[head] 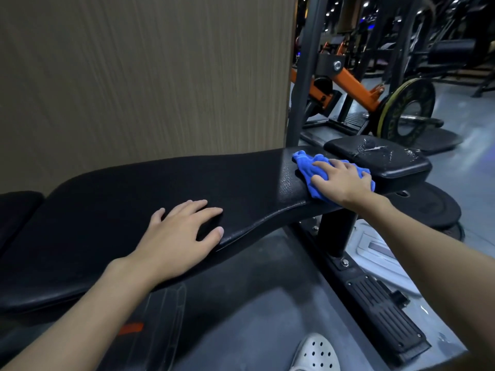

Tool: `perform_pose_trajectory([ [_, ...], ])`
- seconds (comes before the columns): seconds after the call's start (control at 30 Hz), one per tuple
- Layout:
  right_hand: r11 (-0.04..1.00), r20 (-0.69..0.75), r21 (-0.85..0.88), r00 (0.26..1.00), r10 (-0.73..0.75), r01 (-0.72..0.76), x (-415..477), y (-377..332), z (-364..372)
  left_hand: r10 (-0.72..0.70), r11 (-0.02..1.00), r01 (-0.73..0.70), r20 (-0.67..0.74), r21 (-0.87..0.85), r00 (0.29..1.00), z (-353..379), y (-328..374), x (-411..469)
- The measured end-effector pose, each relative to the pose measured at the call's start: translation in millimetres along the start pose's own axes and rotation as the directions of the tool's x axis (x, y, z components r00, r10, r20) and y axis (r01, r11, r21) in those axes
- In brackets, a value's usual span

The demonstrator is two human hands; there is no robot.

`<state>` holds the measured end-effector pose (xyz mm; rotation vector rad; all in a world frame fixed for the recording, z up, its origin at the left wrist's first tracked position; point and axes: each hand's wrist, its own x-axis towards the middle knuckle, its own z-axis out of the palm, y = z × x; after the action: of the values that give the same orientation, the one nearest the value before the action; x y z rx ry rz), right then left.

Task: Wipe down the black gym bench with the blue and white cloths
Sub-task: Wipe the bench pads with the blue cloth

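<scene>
Blue cloth (304, 162), one; black bench (128, 194), one.

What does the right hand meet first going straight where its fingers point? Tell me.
The right hand meets the bunched blue cloth just ahead, then bare bench pad; the wall panel probably lies beyond, depth unclear.

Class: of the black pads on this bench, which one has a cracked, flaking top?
The small pad at the far right, just beyond the blue cloth: white cracks scar its top. The long pad beside it shows no white cracks.
</scene>
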<state>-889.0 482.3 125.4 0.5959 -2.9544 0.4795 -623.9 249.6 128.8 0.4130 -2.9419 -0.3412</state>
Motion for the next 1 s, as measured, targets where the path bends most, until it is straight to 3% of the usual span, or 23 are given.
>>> perform_pose_trajectory([
  [0.2, 0.996, 0.028, -0.027, 0.996, -0.09, 0.09, -37, -50, 12, -0.061, 0.998, 0.062, -0.041, 0.023, 0.997, -19, -37, -29],
  [0.53, 0.942, 0.06, 0.006, 0.94, -0.335, 0.335, -136, -192, 44, -0.185, 0.982, 0.187, -0.064, 0.023, 0.981, -45, -124, -98],
  [0.8, 0.934, 0.012, -0.068, 0.936, -0.352, 0.352, -201, -287, 71, -0.227, 0.974, 0.223, -0.209, -0.044, 0.951, -53, -174, -144],
  [0.9, 0.886, 0.142, -0.028, 0.879, -0.455, 0.463, -202, -302, 62, -0.261, 0.965, 0.254, -0.238, -0.059, 0.936, -52, -186, -153],
  [1.0, 0.794, 0.155, -0.089, 0.795, -0.586, 0.602, -193, -294, 54, -0.306, 0.952, 0.301, -0.23, -0.057, 0.924, -52, -197, -156],
])
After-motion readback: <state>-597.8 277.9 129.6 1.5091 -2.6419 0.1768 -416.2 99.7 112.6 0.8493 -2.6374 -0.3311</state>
